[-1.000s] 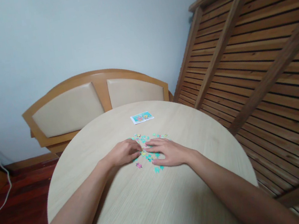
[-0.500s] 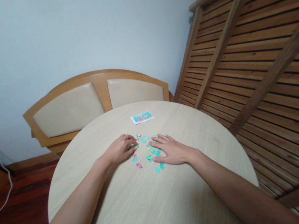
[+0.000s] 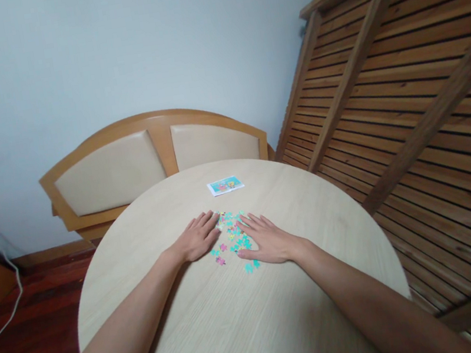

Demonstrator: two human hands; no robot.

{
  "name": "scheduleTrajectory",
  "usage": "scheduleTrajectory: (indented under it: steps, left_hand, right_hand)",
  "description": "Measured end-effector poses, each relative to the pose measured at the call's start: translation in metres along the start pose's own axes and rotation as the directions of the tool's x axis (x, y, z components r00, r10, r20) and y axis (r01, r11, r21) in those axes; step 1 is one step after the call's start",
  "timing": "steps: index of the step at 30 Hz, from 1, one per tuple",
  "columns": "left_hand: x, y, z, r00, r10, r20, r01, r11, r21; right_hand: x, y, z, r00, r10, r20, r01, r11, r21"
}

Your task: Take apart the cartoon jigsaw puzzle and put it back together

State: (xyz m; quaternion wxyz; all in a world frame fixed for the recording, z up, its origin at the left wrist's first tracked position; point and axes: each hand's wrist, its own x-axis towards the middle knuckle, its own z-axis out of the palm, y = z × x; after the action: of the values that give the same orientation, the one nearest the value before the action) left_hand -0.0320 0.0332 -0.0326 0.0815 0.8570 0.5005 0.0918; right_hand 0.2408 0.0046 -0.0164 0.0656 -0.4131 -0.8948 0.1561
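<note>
Several small teal, pink and yellow jigsaw pieces (image 3: 232, 236) lie scattered on a round pale wooden table (image 3: 198, 337). My left hand (image 3: 198, 239) lies flat on the table at the left edge of the pieces, fingers stretched out. My right hand (image 3: 267, 239) rests flat on the right side of the pile, fingers spread and covering some pieces. Two loose teal pieces (image 3: 251, 266) sit just below my right thumb. Neither hand holds anything.
A small picture card (image 3: 225, 186) lies farther back on the table. A wooden bench with two beige padded backs (image 3: 135, 162) stands behind the table against a pale wall. A slatted wooden frame (image 3: 405, 90) leans at the right. A white cable (image 3: 2, 315) trails over the red floor at left.
My left hand has uncurled from a loose pinch and now lies flat. My right hand slid to the right edge of the pile. The pieces between the hands have been spread apart.
</note>
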Motion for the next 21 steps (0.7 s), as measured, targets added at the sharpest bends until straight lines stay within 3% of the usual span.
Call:
scheduleTrajectory:
  steps: [5, 10, 14, 18, 21]
  left_hand:
    - [0.004, -0.004, 0.003, 0.992, -0.112, -0.058, 0.113, 0.993, 0.022]
    - [0.009, 0.011, 0.007, 0.986, -0.121, -0.113, 0.124, 0.992, 0.027]
    - [0.011, 0.009, 0.008, 0.988, -0.12, -0.1, 0.118, 0.993, -0.026]
    - [0.012, -0.001, 0.004, 0.983, -0.097, -0.159, 0.077, 0.989, -0.123]
    - [0.014, -0.005, -0.002, 0.971, -0.115, -0.21, 0.07, 0.975, -0.209]
  right_hand:
    - [0.0, -0.003, 0.005, 1.0, -0.021, -0.023, 0.02, 1.0, -0.015]
    - [0.006, -0.008, 0.009, 0.998, -0.044, -0.047, 0.044, 0.999, -0.016]
    - [0.006, -0.014, 0.003, 0.991, -0.096, -0.095, 0.095, 0.995, -0.008]
    - [-0.001, -0.039, -0.001, 0.969, -0.233, -0.085, 0.232, 0.973, -0.013]
    - [-0.006, -0.063, 0.002, 0.908, -0.419, 0.009, 0.419, 0.908, 0.013]
